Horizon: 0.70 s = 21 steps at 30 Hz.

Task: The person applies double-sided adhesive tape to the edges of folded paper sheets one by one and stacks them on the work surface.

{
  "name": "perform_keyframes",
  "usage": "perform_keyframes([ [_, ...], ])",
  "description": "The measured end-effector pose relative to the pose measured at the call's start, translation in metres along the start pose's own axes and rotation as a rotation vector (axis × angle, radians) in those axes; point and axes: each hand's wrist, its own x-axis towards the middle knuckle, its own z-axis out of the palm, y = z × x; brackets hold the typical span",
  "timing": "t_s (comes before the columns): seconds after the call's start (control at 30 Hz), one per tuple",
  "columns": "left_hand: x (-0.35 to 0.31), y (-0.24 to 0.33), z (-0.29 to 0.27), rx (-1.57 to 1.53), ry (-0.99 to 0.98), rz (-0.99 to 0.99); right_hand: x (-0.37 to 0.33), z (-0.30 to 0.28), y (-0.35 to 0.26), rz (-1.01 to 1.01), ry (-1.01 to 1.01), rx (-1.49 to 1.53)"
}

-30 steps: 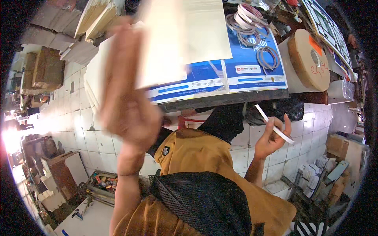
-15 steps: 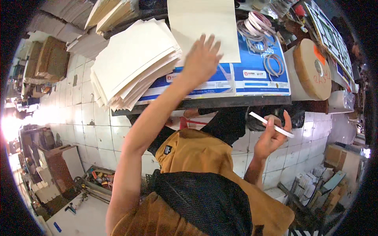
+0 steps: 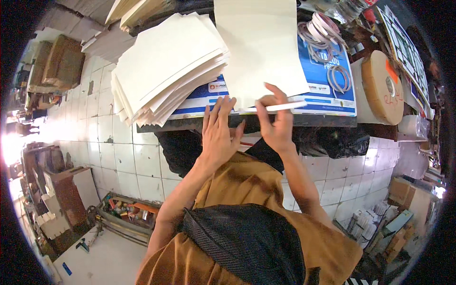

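A large cream sheet of paper (image 3: 261, 45) lies over blue-and-white printed sheets (image 3: 332, 102) on the bench. Its near edge comes down to my two hands. My left hand (image 3: 219, 135) has its fingers stretched out, the tips at the sheet's near left corner; I cannot tell how firmly they touch. Pinched in my right hand (image 3: 277, 123) is a slim, flat white stick (image 3: 292, 106), lying sideways over the near edge of the paper. Left of the sheet stands a fanned, uneven stack of cream paper (image 3: 173, 52).
Rolls and loops of narrow tape (image 3: 323, 33) sit on the printed sheets at the right. Beyond them stands a big tan roll (image 3: 380, 88) with an orange label. A wooden tray of odds and ends (image 3: 128, 213) is at the lower left, and cardboard boxes (image 3: 403, 192) at the lower right.
My left hand has come back from the middle of the sheet to its near edge. The sheet has slid nearer. My right hand has brought the white stick up from below the bench edge.
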Motion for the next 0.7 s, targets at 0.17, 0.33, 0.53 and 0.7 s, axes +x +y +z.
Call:
perform_keyframes([
  [0.17, -0.002, -0.006, 0.008, -0.079, 0.107, 0.042, 0.014, 0.007, 0.004, -0.21, -0.127, -0.267],
  [0.33, -0.005, -0.01, 0.013, -0.102, 0.126, 0.003, 0.013, 0.005, 0.016, -0.245, -0.116, -0.454],
  [0.53, -0.001, -0.007, 0.009, -0.062, 0.12, 0.043, 0.015, 0.001, 0.016, -0.215, -0.126, -0.438],
  [0.7, -0.001, -0.011, 0.011, -0.036, 0.105, 0.074, 0.017, -0.002, 0.017, -0.211, -0.153, -0.417],
])
